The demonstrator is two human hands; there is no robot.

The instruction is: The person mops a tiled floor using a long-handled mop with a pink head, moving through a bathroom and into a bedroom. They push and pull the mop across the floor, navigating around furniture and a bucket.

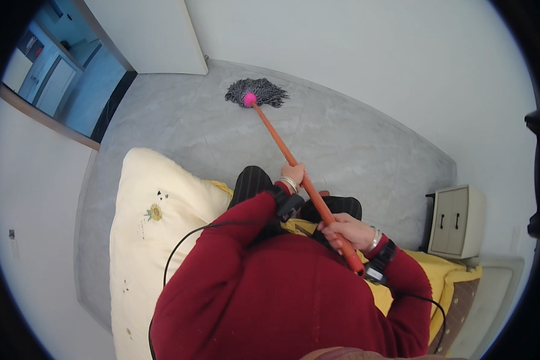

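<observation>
Both my hands hold a mop by its orange handle [276, 138]. My left hand [294, 173] is closed around the middle of the shaft. Nearer my body, my right hand [348, 231] grips the shaft a little above its end. A round pink joint [250, 99] ties the handle to the dark grey string mop head [263, 90], which lies spread on the grey floor [207, 130] near the wall. Each wrist carries a bracelet and a black strapped device with a cable.
Behind and beside me is a bed with a cream quilt [157, 252] and yellow cloth [425, 265]. A white nightstand [450, 220] stands against the wall at the right. An open white door [150, 36] stands beside a doorway at the upper left, with a black threshold [114, 108].
</observation>
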